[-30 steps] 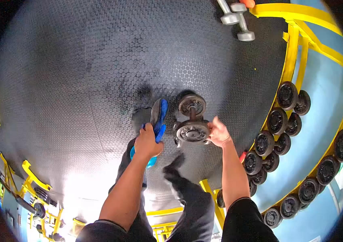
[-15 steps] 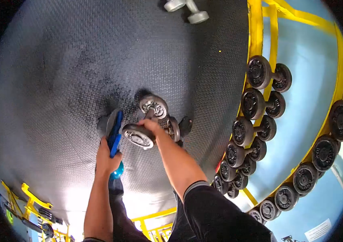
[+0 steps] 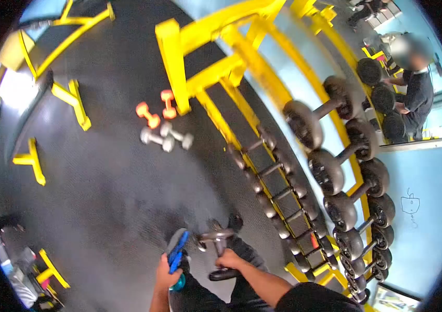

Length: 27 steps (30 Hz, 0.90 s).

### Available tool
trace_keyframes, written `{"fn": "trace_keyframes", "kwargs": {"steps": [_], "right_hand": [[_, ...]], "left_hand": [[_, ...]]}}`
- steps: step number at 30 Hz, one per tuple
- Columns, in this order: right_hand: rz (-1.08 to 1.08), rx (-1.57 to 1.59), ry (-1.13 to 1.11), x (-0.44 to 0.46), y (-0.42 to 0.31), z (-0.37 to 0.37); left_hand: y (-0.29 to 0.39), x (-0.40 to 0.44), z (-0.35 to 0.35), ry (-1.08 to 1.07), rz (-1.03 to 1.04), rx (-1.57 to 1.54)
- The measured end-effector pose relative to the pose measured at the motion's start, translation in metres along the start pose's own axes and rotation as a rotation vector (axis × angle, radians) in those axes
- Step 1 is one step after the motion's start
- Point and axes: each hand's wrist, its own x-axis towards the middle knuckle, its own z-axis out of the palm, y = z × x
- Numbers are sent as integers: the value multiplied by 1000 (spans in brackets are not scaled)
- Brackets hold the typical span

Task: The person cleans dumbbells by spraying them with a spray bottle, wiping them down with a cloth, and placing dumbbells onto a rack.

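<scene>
Head view: the left hand (image 3: 168, 274), forearm reaching forward, closes around a blue tool (image 3: 178, 248); the right hand (image 3: 229, 259), arm slanting in from the right, wraps the handle of a dumbbell (image 3: 220, 244) in front of the legs (image 3: 200, 292). Rightward, a yellow rack (image 3: 260, 61) bounds the space; black floor (image 3: 127, 203) spreads wide to the left and ahead.

Right hand (image 3: 227, 258) wrapped around the dark dumbbell (image 3: 220, 244), right forearm (image 3: 265, 284) slanting to the dumbbell's right, left hand (image 3: 168, 274) at its left, fingers (image 3: 163, 261) curled, left forearm (image 3: 159, 301) almost upright.
</scene>
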Motion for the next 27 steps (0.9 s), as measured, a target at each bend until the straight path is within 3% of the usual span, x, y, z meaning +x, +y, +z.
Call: {"fn": "trace_keyframes", "kwargs": {"steps": [1, 5, 7, 9, 11, 13, 15, 17, 19, 20, 23, 27], "right_hand": [[51, -32, -126, -4, 2, -18], [140, -18, -54, -69, -88, -108], [28, 50, 65, -47, -76, -120], [30, 454, 168, -46, -105, -134], [20, 687, 202, -39, -145, -150], [-32, 912, 356, -29, -176, -157], [-42, 963, 414, 2, -197, -168], [-238, 1197, 451, 42, -210, -176], [-165, 1419, 487, 62, -254, -191], [-182, 1431, 451, 82, -262, -203], [-229, 1497, 420, 156, -274, -236], [-210, 1530, 461, 239, -281, -284]], "left_hand": [[16, 0, -11, 34, 6, 22], [93, 6, -54, 165, -8, -6], [125, 17, -80, 116, -13, -107], [111, 43, -86, 86, 5, -178], [117, 73, -104, 137, 165, 16], [128, 93, -121, 89, 133, -44], [138, 111, -144, -21, 205, 23], [154, 123, -160, -48, 161, 95], [161, 141, -170, -118, 115, 143], [156, 152, -170, -100, 212, 142], [180, 179, -176, -159, 15, 170], [172, 210, -153, -88, 40, 246]]}}
